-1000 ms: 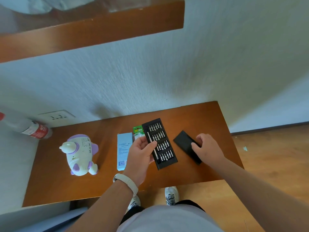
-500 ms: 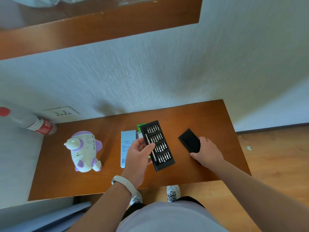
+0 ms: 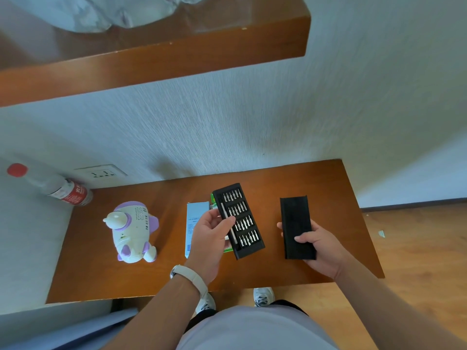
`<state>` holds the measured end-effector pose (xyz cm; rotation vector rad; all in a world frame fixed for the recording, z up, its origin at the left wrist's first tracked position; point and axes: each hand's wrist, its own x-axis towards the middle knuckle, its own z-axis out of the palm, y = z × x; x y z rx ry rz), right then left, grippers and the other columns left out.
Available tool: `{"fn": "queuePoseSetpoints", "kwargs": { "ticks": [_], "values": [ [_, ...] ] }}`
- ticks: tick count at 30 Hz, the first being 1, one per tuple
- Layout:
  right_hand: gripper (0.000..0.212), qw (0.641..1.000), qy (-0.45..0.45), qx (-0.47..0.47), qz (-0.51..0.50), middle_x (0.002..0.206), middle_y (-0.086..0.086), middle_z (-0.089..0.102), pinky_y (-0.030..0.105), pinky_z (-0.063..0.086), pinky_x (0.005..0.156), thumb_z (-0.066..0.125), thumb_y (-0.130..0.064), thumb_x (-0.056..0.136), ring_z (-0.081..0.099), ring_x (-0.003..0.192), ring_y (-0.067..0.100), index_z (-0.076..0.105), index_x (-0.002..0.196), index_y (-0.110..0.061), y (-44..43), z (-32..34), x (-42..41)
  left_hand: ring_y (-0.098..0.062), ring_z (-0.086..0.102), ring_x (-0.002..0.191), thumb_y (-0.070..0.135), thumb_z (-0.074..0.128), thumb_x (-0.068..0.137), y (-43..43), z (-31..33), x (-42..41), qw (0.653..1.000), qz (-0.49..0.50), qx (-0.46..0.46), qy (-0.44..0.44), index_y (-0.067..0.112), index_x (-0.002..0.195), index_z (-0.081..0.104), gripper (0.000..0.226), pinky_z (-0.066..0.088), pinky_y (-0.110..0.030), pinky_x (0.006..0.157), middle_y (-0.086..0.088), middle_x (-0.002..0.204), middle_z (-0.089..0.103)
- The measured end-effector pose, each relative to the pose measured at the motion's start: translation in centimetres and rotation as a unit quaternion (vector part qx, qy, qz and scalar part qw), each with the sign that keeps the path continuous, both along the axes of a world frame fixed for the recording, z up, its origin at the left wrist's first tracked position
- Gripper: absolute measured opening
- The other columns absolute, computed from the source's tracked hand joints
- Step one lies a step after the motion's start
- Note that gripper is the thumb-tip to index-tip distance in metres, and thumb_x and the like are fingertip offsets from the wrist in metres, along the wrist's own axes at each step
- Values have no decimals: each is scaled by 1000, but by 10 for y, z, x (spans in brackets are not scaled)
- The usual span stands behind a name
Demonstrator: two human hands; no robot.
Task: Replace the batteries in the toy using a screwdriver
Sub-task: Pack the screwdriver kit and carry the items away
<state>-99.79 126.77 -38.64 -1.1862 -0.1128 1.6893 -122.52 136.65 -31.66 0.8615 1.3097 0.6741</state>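
Through the head camera, I am seeing my left hand (image 3: 211, 232) gripping the bit tray (image 3: 238, 219), thumb lying across the driver (image 3: 223, 209). My right hand (image 3: 319, 245) is clasping the black cover (image 3: 295, 223). The toy (image 3: 131, 231) is lying on the table (image 3: 328, 188), well left of both hands. I am judging the open tray risky: if it is tipping, the bits could be spilling out.

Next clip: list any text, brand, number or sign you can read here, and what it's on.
Nothing reads clearly.
Bottle: white characters on the red label, blurred.
Blue box: small print, too small to read.
Green pack: mostly hidden, unreadable.
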Motion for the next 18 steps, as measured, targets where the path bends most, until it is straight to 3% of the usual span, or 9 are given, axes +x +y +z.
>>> {"fn": "queuePoseSetpoints", "kwargs": {
  "ticks": [6, 12, 15, 18],
  "values": [
    [62, 997, 62, 54, 6, 128, 24, 63, 51, 55, 88, 46, 13, 85, 62, 117, 43, 51, 136, -22, 4, 22, -4, -19, 76, 95, 13, 64, 97, -2, 2, 4, 1000, 2, 2, 7, 16, 115, 61, 18, 60, -29, 64, 0, 100, 79],
    [56, 998, 21, 58, -1, 118, 22, 67, 48, 57, 82, 59, 5, 81, 68, 106, 38, 56, 130, -23, 7, 45, -9, -21, 75, 97, 14, 64, 97, -2, 6, 4, 1000, 4, 7, 3, 16, 116, 61, 19, 62, -33, 66, -1, 102, 78],
    [45, 999, -15, 43, 5, 111, 18, 69, 44, 57, 81, 68, -27, 86, 70, 98, 33, 56, 130, -20, 8, 61, -14, -22, 76, 97, 12, 64, 97, -2, 8, 2, 1000, 5, 8, -3, 16, 116, 61, 19, 62, -33, 66, -2, 102, 78],
    [55, 998, -65, 11, 20, 111, 19, 70, 44, 57, 87, 56, -54, 86, 68, 99, 33, 60, 124, -15, 8, 71, -17, -21, 76, 96, 12, 63, 97, -2, 11, 1, 1000, 8, 10, -11, 16, 116, 60, 20, 61, -31, 65, -3, 101, 78]
  ]
}}
